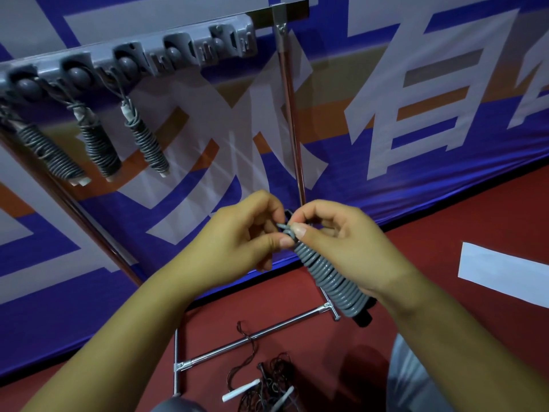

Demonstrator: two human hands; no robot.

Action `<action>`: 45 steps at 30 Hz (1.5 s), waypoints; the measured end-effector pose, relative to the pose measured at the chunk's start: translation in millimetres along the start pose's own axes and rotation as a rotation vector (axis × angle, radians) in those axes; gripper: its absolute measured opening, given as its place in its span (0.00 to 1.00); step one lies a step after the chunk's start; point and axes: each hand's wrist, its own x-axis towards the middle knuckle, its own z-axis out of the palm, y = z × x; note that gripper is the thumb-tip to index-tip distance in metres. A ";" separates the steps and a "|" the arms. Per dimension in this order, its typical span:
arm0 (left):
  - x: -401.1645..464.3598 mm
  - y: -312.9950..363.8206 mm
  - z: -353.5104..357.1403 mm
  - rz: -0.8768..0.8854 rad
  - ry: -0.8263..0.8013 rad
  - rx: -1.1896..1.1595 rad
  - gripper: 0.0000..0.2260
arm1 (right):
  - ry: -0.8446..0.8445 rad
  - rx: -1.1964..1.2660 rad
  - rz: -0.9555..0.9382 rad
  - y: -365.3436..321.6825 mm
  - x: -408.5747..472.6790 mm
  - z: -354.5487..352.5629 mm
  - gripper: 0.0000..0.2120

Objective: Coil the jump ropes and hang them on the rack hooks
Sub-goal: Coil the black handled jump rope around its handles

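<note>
Both hands meet at centre frame: left hand (246, 233) and right hand (335, 242) each pinch, thumb against curled fingers, the top loop of a tightly coiled grey jump rope (329, 275), whose bundle slants down and right under the right palm. Three more coiled grey ropes (98, 144) hang from the grey plastic hook rack (130, 60) at upper left. A dark tangled rope with white handles (267, 379) lies on the red floor (445, 233) by the chrome stand base (252, 334).

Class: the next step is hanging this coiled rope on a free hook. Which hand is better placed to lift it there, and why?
Probably the right hand: it carries the coiled rope along its palm, while the left hand only pinches the rope's top end. Free hooks lie up and left.
</note>
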 end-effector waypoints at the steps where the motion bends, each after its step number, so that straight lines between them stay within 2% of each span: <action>1: -0.4 0.9 -0.6 -0.009 -0.022 -0.012 0.08 | -0.036 0.015 0.019 -1.0 -0.8 -1.4 0.07; 7: 1.5 4.7 -11.1 -0.085 -0.152 -0.193 0.09 | -0.195 0.196 0.147 -6.5 -3.8 -11.2 0.08; 10: 3.0 10.0 -11.6 -0.120 -0.232 -0.221 0.08 | -0.185 0.268 0.163 -6.1 -6.6 -10.1 0.07; 13: 1.8 14.4 -8.7 -0.162 -0.261 -0.224 0.06 | -0.143 0.236 0.133 -4.3 -10.8 -6.5 0.05; 20: -1.6 21.2 -6.9 -0.119 -0.187 -0.097 0.04 | -0.071 0.225 0.095 -1.7 -15.9 2.1 0.06; 25: -3.9 22.4 -3.8 -0.031 -0.144 -0.019 0.06 | -0.118 0.154 0.056 -5.2 -18.0 -2.7 0.09; 33: -8.9 22.9 4.2 0.065 -0.056 -0.028 0.03 | -0.060 0.005 -0.093 -6.0 -23.5 -0.6 0.05; 37: -9.7 26.4 4.8 0.016 -0.052 -0.139 0.03 | 0.003 -0.009 -0.169 -3.3 -25.0 5.3 0.06; 39: -8.7 27.4 2.5 -0.040 -0.085 -0.232 0.04 | 0.024 0.047 -0.128 -3.7 -23.4 6.3 0.07; 42: -7.1 28.5 -5.4 -0.102 -0.219 -0.344 0.10 | 0.030 0.151 -0.039 -4.6 -17.7 5.4 0.09; 45: -1.4 25.7 -16.4 -0.115 -0.312 -0.188 0.15 | -0.028 0.366 0.088 -5.3 -13.1 6.6 0.10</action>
